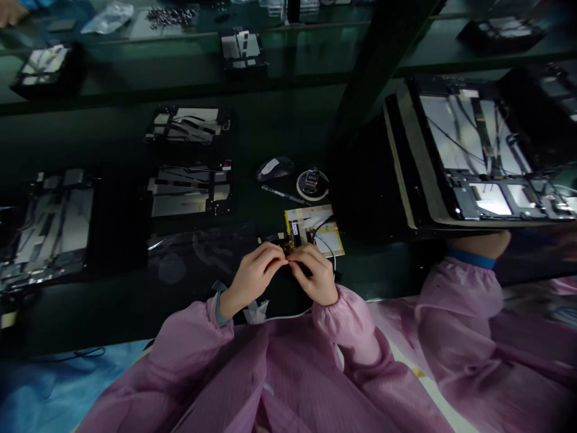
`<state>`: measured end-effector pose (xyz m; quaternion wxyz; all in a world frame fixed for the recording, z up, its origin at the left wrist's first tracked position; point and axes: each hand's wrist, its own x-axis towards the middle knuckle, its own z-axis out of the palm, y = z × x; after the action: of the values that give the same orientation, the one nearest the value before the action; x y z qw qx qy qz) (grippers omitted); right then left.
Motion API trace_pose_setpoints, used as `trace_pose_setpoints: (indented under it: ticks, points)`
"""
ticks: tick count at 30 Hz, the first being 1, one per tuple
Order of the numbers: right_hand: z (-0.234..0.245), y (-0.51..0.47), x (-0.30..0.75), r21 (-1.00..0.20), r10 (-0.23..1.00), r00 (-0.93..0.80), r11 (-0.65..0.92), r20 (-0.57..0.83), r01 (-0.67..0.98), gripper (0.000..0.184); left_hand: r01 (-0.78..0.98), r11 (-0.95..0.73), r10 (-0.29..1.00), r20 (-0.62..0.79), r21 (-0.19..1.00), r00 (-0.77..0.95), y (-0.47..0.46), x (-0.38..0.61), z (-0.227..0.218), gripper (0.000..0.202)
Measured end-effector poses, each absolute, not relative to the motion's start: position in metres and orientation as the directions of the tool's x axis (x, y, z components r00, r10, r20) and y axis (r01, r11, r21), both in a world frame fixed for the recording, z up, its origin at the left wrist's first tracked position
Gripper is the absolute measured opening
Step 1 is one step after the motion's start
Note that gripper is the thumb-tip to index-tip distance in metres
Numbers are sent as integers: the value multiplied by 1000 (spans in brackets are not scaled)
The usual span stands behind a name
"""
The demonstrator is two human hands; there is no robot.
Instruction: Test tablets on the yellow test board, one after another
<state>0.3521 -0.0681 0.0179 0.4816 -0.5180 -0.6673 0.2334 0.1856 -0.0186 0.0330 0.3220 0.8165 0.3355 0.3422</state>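
- Dark green workbench (135, 313) fills the view; the near edge meets the person's pink sleeves.
- Large open device chassis (487, 156) on a tilted stand at the right edge, wiring exposed; its right side is cut off by the frame.
- Another opened panel (49, 228) at the left edge, and two smaller ones (189, 189) mid-bench. Too dim to read their details.
- A co-worker's pink sleeve (469, 300) at the right near edge, hand tucked under the big chassis, mostly hidden.
- Yellow-taped board (324, 231) with black connector and wires, near the middle of the near edge, just beyond the hands.
- Tape roll (312, 183), a dark mouse-shaped item (274, 168) and a thin tool (283, 194) behind the board.
- Left hand (252, 276) and right hand (315, 276) meet fingertip to fingertip, both pinched shut on one tiny part (287, 260) right at the board's near corner.
- The part is too small and dark to identify; could be a cable end or tape tab, cannot tell.
- Judgement: this step goes best with both wrists braced on the bench, keeping the pinch light and pulling along the cable rather than across it, so the connector is not strained.
- Far edge trays are blurred; another hand at the far left corner is barely visible.
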Motion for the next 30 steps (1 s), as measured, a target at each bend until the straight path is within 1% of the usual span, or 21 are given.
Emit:
trace_pose_setpoints:
  ticks: [8,13,22,26,30]
  points:
    - [19,-68,351,-818,915,21,349,402,458,12,322,-561,773,342,763,534,-18,185,33,6]
    - [20,-67,351,-816,915,6,358,404,455,10,289,-539,777,334,791,534,-18,185,36,8]
    - [21,-65,352,-802,923,-44,356,383,479,11,285,-557,747,320,780,582,-19,185,37,9]
    - [19,-66,352,-791,921,-45,356,387,497,10,299,-537,748,281,789,601,-19,184,40,7]
    - [17,-65,353,-756,911,-60,374,408,537,7,334,-524,755,246,784,607,-18,183,37,8]
